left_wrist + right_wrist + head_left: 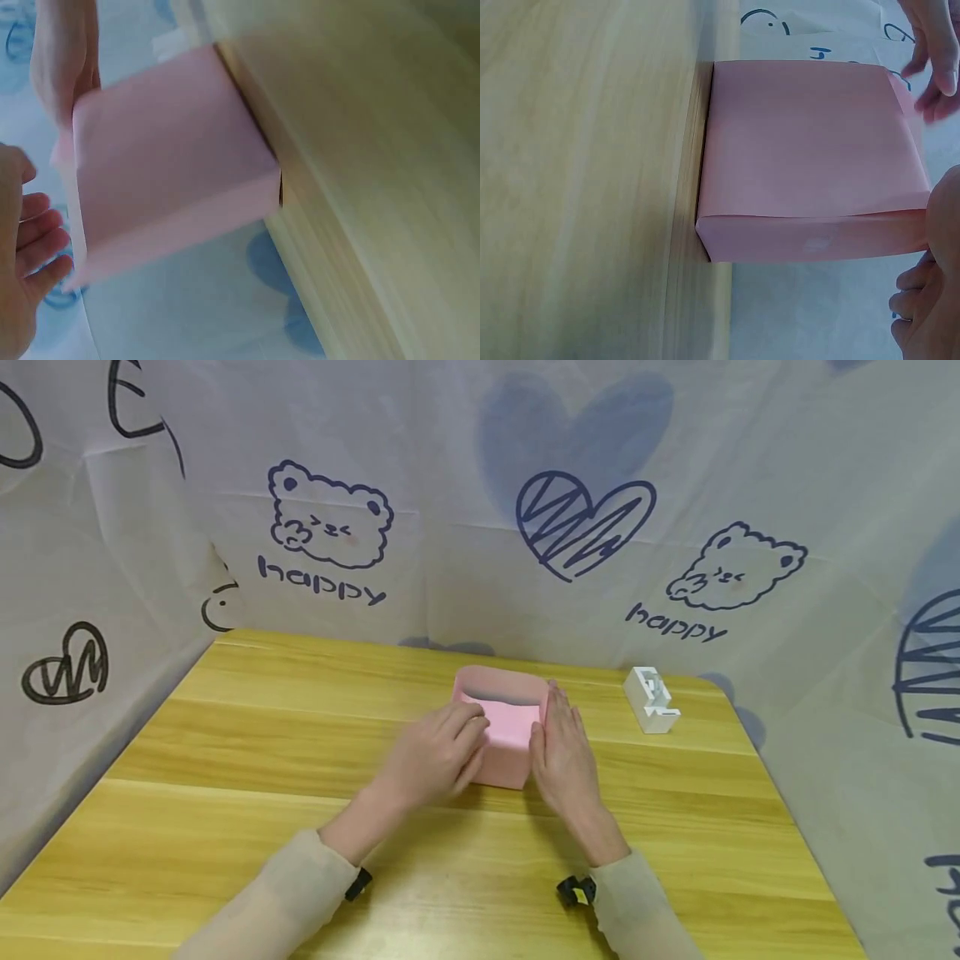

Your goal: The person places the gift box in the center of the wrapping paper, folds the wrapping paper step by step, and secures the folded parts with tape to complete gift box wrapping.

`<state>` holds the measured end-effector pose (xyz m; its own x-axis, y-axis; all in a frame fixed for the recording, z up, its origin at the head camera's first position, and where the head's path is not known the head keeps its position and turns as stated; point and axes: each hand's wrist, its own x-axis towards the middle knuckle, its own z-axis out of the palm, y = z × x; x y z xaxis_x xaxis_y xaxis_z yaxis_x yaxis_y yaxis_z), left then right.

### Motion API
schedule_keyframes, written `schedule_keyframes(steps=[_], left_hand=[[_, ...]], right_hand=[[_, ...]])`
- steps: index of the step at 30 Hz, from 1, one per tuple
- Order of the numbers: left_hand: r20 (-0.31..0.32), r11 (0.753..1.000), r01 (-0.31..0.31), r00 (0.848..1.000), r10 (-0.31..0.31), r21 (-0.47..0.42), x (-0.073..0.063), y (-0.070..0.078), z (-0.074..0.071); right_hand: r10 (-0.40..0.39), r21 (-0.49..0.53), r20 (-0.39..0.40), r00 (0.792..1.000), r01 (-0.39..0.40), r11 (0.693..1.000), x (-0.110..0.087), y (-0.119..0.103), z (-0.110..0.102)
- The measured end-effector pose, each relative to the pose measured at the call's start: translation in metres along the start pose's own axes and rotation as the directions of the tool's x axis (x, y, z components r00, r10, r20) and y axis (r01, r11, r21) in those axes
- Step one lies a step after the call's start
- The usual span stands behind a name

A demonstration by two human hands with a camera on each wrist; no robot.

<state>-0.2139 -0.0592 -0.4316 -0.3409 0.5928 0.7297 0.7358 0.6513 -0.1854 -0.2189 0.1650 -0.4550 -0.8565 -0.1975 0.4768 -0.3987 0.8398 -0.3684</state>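
Observation:
A pink paper box [504,766] stands on the wooden table, its top open and a rounded flap raised along the back. Over its upper left side is my left hand [438,752], fingers loosely bent. The left wrist view shows those fingers [43,240] spread beside the box's open end, gripping nothing. My right hand [566,756] lies along the right wall with straight fingers, its thumb at the front right edge. In the right wrist view, part of this hand [941,225] touches the box's upper corner. The inside of the box is mostly hidden.
A small white block-like object [651,702] with a stepped shape sits at the table's back right. White cloth [450,568] printed with bears and hearts hangs behind the table [225,802] and at both sides. Dark wrist cameras show below each sleeve.

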Motion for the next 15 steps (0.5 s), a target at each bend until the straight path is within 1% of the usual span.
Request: schedule_keyframes(steps=[2, 3, 4, 6, 8, 10, 11, 13, 15], left_hand=[[0.073, 0.999, -0.050, 0.996, 0.050, -0.002, -0.001, 0.006, 0.003], [0.122, 0.998, -0.061, 0.991, 0.061, -0.003, -0.002, 0.009, 0.005], [0.179, 0.998, -0.061, 0.982, 0.060, -0.001, -0.003, 0.011, 0.007], [0.291, 0.999, -0.046, 0.956, 0.043, 0.001, -0.006, 0.015, 0.008], [0.361, 1.000, -0.020, 0.933, 0.020, -0.002, -0.008, 0.018, 0.010], [0.397, 1.000, -0.001, 0.918, 0.002, -0.003, -0.010, 0.020, 0.010], [0.402, 1.000, 0.007, 0.915, -0.004, -0.006, -0.011, 0.020, 0.010], [0.402, 1.000, 0.015, 0.915, -0.009, -0.011, -0.011, 0.020, 0.009], [0.403, 1.000, 0.016, 0.915, -0.008, -0.015, -0.011, 0.020, 0.009]], right_hand=[[-0.003, -0.004, -0.007, 1.000, 0.003, 1.000, 0.000, 0.000, 0.000], [-0.004, -0.006, -0.010, 1.000, 0.004, 1.000, 0.000, 0.000, 0.000], [-0.005, -0.009, -0.011, 1.000, 0.005, 1.000, 0.000, 0.000, 0.000], [-0.005, -0.013, -0.011, 1.000, 0.004, 1.000, 0.000, 0.000, 0.000], [-0.006, -0.016, -0.012, 1.000, 0.006, 1.000, 0.000, 0.000, 0.000], [-0.009, -0.008, -0.015, 1.000, 0.009, 1.000, 0.000, 0.000, 0.000], [-0.011, 0.002, -0.027, 1.000, 0.011, 1.000, -0.001, 0.001, 0.000], [-0.026, 0.025, -0.077, 0.997, 0.028, 0.999, -0.002, 0.002, -0.001], [-0.058, 0.058, -0.165, 0.985, 0.069, 0.996, -0.003, 0.005, -0.003]])
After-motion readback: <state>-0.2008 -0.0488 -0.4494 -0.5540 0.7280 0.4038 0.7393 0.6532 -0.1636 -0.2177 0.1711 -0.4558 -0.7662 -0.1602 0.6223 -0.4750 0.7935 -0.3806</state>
